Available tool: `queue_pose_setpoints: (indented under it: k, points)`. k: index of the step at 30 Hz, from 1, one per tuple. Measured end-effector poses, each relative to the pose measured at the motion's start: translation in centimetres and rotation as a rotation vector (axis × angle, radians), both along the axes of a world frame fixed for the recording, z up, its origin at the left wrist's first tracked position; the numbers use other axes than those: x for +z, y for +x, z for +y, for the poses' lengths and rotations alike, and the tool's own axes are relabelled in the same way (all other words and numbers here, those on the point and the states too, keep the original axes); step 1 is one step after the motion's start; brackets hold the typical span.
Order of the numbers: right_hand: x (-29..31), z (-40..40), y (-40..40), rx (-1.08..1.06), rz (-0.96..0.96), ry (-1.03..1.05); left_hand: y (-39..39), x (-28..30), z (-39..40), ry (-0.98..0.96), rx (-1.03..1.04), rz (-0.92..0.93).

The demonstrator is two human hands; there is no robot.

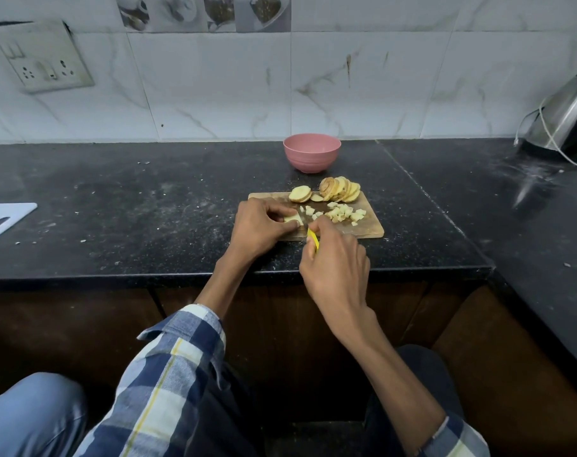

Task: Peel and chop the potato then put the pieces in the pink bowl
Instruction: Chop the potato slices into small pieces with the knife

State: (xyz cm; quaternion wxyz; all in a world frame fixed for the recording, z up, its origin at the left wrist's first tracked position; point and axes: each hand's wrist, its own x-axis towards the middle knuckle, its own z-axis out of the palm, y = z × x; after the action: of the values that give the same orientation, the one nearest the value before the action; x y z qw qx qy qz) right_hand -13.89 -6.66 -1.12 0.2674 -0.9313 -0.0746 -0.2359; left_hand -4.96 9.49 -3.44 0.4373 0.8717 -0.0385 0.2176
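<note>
Mid-frame, our left hand [259, 227] pins a potato slice [293, 219] on the board [372, 225]; our right hand [335, 262] grips the yellow knife [312, 239].

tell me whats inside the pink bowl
The pink bowl shows only bare pink inner wall near its far rim; its bottom is hidden behind the near wall, so pieces there cannot be ruled out.

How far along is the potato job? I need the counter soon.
About midway. Done: the potato is sliced, and a heap of diced pieces lies on the cutting board. In hand: the left hand pins a slice while the right hand grips a yellow-handled knife. Left: the stacked slices await dicing, and the pink bowl looks empty.
</note>
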Motion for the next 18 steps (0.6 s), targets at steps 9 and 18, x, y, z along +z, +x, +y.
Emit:
queue_pose_setpoints:
  k: [9,18]
  points:
    - [1.3,2.2,2.1,0.001,0.132,-0.076,-0.2,0.1,-0.1,-0.021,-0.017,-0.017]
    - [1.8,-1.0,-2.5,-0.001,0.159,-0.096,0.0,0.0,0.0,0.009,0.031,0.005]
